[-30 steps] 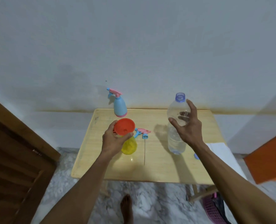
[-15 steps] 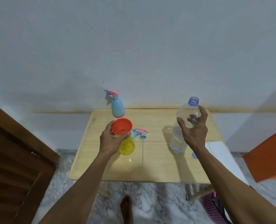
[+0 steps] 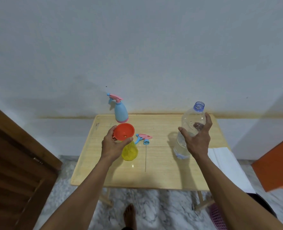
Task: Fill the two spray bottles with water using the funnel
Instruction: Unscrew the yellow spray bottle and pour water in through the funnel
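Note:
An orange funnel sits in the neck of an open yellow spray bottle on the wooden table. My left hand grips the funnel's rim and the bottle's top. The yellow bottle's pink-and-blue spray head lies on the table beside it, its thin tube pointing toward me. A blue spray bottle with its pink head on stands at the table's back edge. My right hand grips a clear uncapped water bottle, tilted and partly filled.
A wall rises right behind the table. A brown wooden door stands at the left. White sheets and an orange panel lie at the right. A pink basket is on the marble floor, and a bare foot is under the table's front edge.
My right hand closed around the water bottle and tipped its top to the right, lifting it a little. My left hand stayed on the funnel and yellow bottle.

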